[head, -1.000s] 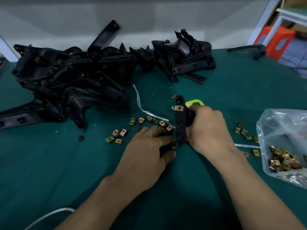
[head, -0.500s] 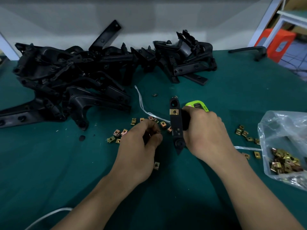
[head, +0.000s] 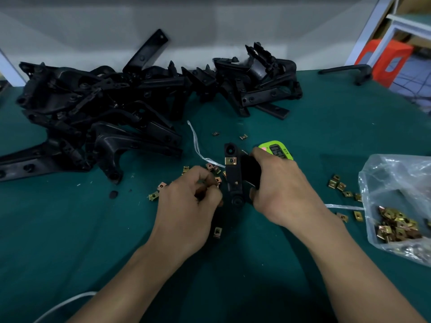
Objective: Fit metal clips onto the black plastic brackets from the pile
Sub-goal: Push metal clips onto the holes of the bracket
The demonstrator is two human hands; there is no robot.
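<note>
Right now, the right hand (head: 279, 190) has its grip curled round a long black plastic bracket (head: 233, 176) at the middle of the green counter (head: 326, 127). The bracket stands on end, and the fingers hide its right side. One small brass-coloured metal clip (head: 231, 160) sits on the bracket near its top end. Just at 9 o'clock of the bracket, the left hand (head: 186, 206) has its fingers curled in tight, tips together. I cannot tell if its grip holds a clip, as the fingers hide what is inside. Around that hand lie loose metal clips (head: 154, 195), some partly hidden under it. The big pile of black plastic brackets (head: 105, 108) lies at 10 o'clock, by the far edge. A bright green timer (head: 277, 149) peeks out behind the right hand; its numbers are half hidden. At 3 o'clock a clear plastic bag (head: 396, 187) with more clips is cut off by the picture edge.
</note>
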